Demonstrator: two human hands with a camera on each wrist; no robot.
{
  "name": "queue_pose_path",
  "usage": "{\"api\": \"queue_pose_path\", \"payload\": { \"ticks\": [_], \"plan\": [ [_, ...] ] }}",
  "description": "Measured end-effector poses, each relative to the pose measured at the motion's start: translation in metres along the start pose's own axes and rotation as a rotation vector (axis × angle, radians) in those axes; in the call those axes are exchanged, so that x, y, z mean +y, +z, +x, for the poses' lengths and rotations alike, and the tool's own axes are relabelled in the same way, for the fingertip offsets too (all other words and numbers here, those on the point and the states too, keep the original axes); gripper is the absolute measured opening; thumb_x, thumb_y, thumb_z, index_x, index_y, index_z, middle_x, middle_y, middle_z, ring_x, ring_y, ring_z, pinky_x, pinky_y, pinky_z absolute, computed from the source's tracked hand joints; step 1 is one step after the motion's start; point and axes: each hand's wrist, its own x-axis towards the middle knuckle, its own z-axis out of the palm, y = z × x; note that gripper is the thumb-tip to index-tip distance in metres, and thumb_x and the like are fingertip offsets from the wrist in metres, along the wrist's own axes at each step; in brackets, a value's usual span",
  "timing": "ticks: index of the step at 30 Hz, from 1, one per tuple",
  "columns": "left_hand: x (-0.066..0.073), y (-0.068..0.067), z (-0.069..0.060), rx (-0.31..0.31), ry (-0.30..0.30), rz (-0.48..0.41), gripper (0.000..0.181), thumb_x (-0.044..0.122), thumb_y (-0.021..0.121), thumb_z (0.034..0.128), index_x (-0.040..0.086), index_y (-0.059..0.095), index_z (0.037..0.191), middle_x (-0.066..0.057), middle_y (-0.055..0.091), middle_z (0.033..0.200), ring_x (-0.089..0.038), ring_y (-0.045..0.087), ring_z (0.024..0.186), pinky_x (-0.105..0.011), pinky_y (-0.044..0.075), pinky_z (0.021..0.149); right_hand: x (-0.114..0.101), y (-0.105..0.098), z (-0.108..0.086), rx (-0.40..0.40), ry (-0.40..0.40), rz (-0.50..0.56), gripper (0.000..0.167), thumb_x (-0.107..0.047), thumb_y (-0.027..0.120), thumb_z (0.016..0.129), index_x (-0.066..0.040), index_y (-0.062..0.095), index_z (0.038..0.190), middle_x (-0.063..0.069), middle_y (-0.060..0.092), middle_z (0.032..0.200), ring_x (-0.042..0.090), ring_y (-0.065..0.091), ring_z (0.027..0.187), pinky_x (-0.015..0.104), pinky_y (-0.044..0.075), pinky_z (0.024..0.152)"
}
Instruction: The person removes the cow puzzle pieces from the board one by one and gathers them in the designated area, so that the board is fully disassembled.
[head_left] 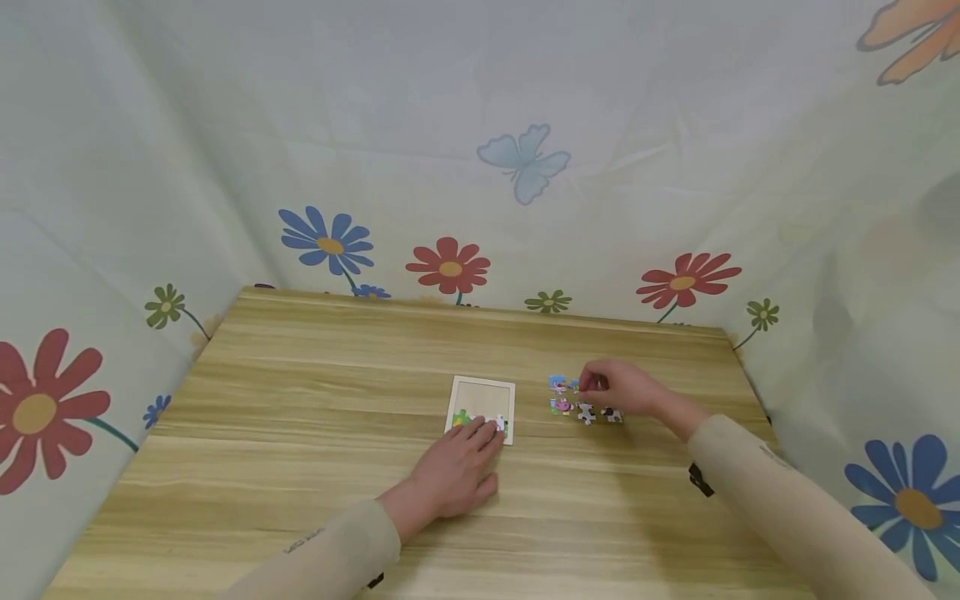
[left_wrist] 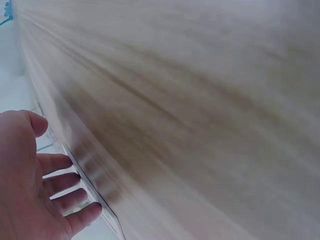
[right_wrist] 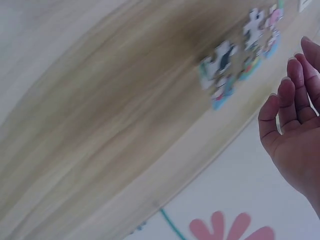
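Note:
My left hand [head_left: 459, 472] rests on the near edge of a small wooden jigsaw tray [head_left: 483, 396], its fingers stretched out. Joined jigsaw pieces [head_left: 461, 419] fill the near part of this tray, partly covered by those fingertips. In the left wrist view the spread fingers touch the edge of the tray [left_wrist: 112, 220]. Over several loose jigsaw pieces [head_left: 587, 412] to the right hovers my right hand [head_left: 626, 390]. Its fingers are loosely bent in the right wrist view, above and apart from the pieces [right_wrist: 218, 62], and no piece shows between them.
Both the tray and the loose pieces lie on a wood-grain table [head_left: 315, 392]. A pale curtain [head_left: 375, 108] printed with flowers and a butterfly encloses the table at the back and both sides.

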Motion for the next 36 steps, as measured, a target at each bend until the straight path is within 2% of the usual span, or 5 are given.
{"api": "queue_pose_path", "payload": {
  "ticks": [9, 17, 23, 32, 36],
  "plan": [
    [-0.006, -0.002, -0.004, 0.021, 0.017, 0.005, 0.060, 0.039, 0.051, 0.1075, 0.004, 0.053, 0.157, -0.012, 0.053, 0.160, -0.032, 0.051, 0.147, -0.047, 0.045, 0.120, -0.027, 0.009, 0.027, -0.022, -0.033, 0.015, 0.007, -0.020, 0.079, 0.099, -0.018, 0.072, 0.098, -0.008, 0.065, 0.082, 0.012, 0.056, 0.071, 0.031, 0.050, 0.067],
    [-0.014, 0.001, -0.028, 0.013, -0.022, -0.015, 0.059, 0.040, 0.054, 0.1057, 0.007, 0.056, 0.155, -0.012, 0.053, 0.159, -0.032, 0.051, 0.146, -0.051, 0.046, 0.117, -0.054, 0.027, 0.052, -0.089, -0.089, 0.050, 0.007, -0.021, 0.077, 0.101, -0.017, 0.072, 0.097, -0.005, 0.065, 0.081, 0.011, 0.059, 0.064, 0.028, 0.052, 0.061],
    [-0.014, 0.001, -0.041, -0.006, -0.039, -0.022, 0.062, 0.043, 0.052, 0.1074, 0.007, 0.051, 0.159, -0.014, 0.050, 0.163, -0.033, 0.049, 0.149, -0.051, 0.044, 0.119, -0.073, 0.039, 0.069, -0.117, -0.136, 0.006, 0.007, -0.021, 0.079, 0.100, -0.017, 0.073, 0.099, -0.008, 0.064, 0.086, 0.010, 0.055, 0.075, 0.027, 0.049, 0.070],
    [-0.010, 0.005, -0.046, -0.014, -0.057, -0.023, 0.063, 0.044, 0.050, 0.1086, 0.006, 0.049, 0.160, -0.014, 0.047, 0.165, -0.032, 0.046, 0.151, -0.050, 0.041, 0.122, -0.087, 0.056, 0.089, -0.152, -0.176, -0.024, 0.008, -0.023, 0.077, 0.100, -0.016, 0.074, 0.102, -0.008, 0.067, 0.090, 0.009, 0.056, 0.078, 0.027, 0.050, 0.073],
    [-0.004, 0.004, -0.044, 0.005, -0.061, -0.016, 0.063, 0.043, 0.051, 0.1076, 0.006, 0.051, 0.159, -0.014, 0.048, 0.164, -0.032, 0.047, 0.151, -0.050, 0.041, 0.122, -0.090, 0.061, 0.094, -0.156, -0.211, -0.034, 0.010, -0.022, 0.077, 0.101, -0.012, 0.075, 0.105, -0.006, 0.069, 0.092, 0.009, 0.057, 0.080, 0.027, 0.051, 0.076]
  ]
}}
